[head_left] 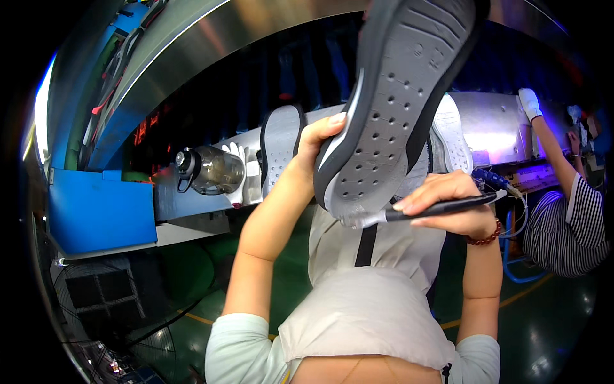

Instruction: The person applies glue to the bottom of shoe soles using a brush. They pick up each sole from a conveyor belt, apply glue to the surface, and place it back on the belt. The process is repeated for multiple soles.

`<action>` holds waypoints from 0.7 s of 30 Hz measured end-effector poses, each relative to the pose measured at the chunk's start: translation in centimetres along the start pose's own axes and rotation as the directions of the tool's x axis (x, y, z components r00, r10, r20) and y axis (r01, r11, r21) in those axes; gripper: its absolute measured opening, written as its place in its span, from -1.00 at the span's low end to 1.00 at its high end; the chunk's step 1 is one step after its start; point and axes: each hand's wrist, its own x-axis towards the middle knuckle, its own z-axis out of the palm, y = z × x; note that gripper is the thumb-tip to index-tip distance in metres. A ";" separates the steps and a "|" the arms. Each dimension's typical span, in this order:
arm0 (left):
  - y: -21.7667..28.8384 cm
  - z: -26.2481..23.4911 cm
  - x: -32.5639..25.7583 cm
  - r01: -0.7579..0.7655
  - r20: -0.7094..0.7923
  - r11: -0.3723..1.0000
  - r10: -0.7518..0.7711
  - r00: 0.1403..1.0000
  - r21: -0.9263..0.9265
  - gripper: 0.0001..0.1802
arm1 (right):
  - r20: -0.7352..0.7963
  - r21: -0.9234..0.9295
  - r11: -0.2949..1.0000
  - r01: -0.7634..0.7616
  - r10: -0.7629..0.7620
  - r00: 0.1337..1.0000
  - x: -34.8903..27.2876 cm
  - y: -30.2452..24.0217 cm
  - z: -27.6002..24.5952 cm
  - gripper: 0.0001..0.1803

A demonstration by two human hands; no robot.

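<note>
My left hand [323, 137] grips the edge of a large grey shoe sole [390, 109] with a black rim, its thumb on the side wall. The sole stands tilted upright, its hollow, hole-dotted inner face toward me. In my right hand [457, 198] is a brush [441, 207] with a black handle. Its pale bristles touch the sole's lower, heel end. Behind, on the metal ledge, lie another grey sole [281, 144] to the left and a white sole [453, 131] to the right. The held sole partly hides a further grey one.
A dark clear bottle [217, 169] and white gloves [238, 160] stand on the ledge [179, 200] at left, beside a blue box [99, 208]. A floor fan [105, 294] is lower left. At right, a co-worker in a striped shirt [556, 224] reaches with a white-gloved hand [529, 104].
</note>
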 end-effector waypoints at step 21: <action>0.9 4.1 -0.9 0.639 -0.546 0.743 -0.457 0.702 0.199 -0.58 | 0.304 -0.132 0.990 0.052 -0.010 0.952 0.7 -2.7 -2.6 -0.80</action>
